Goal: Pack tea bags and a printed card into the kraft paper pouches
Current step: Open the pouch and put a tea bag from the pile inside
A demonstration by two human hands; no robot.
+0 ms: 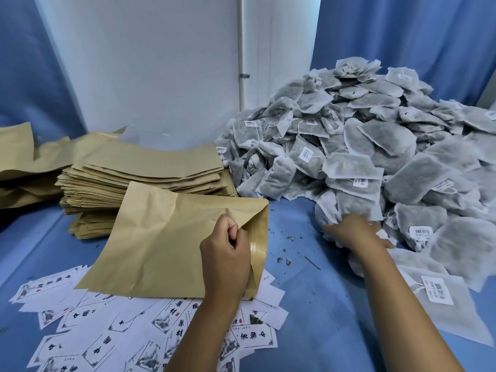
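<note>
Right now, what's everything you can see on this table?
Kraft pouch: one, brown, near centre, mouth held open, lying over the cards.
Pouch stack: many, brown, flat, behind the open pouch; more loose ones at far left.
Tea bags: large heap, grey-white with barcode tags, right side.
Printed cards: many, white with black print, scattered at front left.
Tea crumbs: several, green, between pouch and heap.
Table cover: blue.
Curtains: blue, behind.
Left hand: pinches the pouch's mouth.
Right hand: reaches into the tea bags; grip unclear.
</note>
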